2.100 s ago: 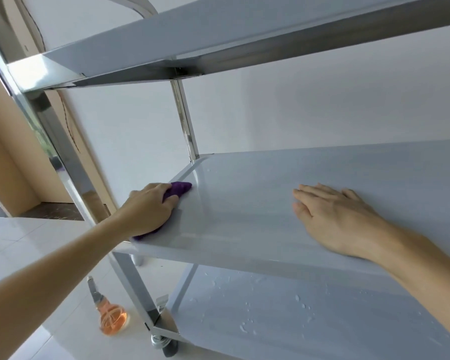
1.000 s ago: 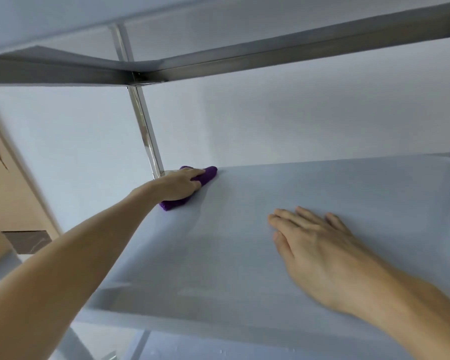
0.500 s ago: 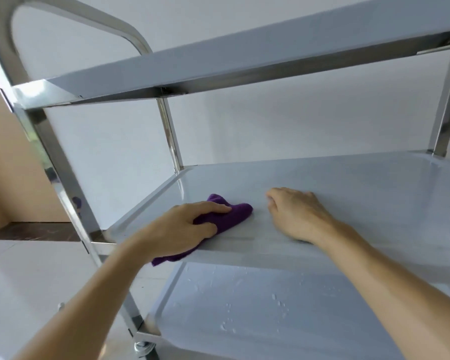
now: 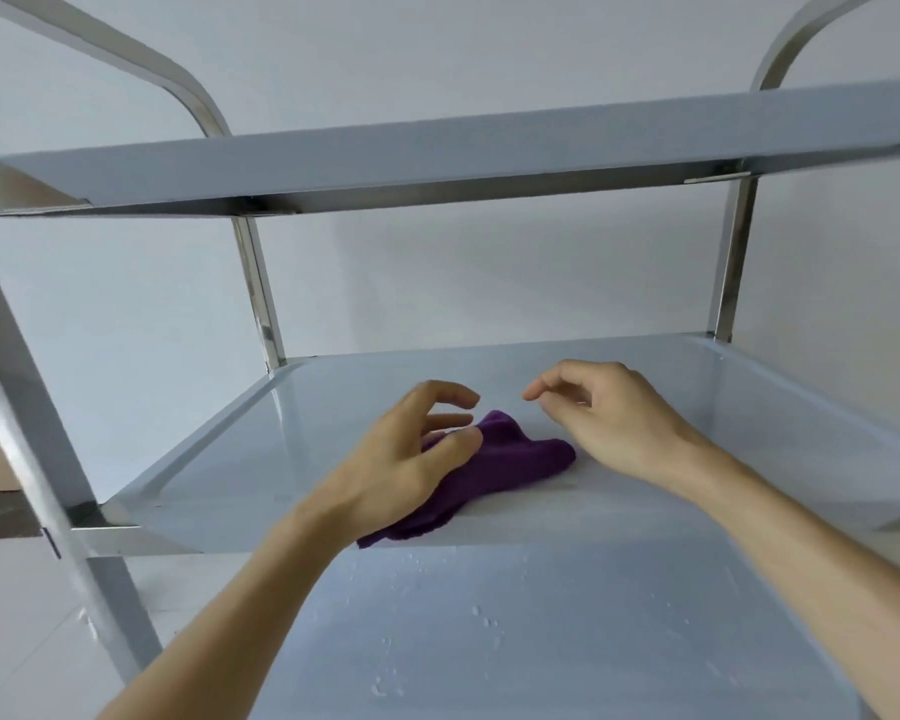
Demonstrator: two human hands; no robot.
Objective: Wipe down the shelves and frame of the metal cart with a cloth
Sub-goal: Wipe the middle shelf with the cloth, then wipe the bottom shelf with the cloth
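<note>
The metal cart has three grey shelves: a top shelf [image 4: 437,158], a middle shelf [image 4: 780,402] and a bottom shelf [image 4: 567,646] dotted with water drops. A crumpled purple cloth [image 4: 515,459] lies near the front edge of the middle shelf, one corner hanging over the lip. My left hand [image 4: 401,459] rests over the cloth's left part with fingers lifted and spread. My right hand [image 4: 614,418] hovers just right of the cloth, fingers loosely curled and apart, holding nothing.
Shiny steel posts stand at the front left [image 4: 22,407], back left [image 4: 258,293] and back right [image 4: 728,262], with curved handles above the top shelf. A plain white wall is behind the cart. White floor tiles [image 4: 17,615] show at lower left.
The cloth came back from the shelf's far left corner to the front middle. My left hand has loosened its fingers off it, and my right hand has lifted from flat on the shelf.
</note>
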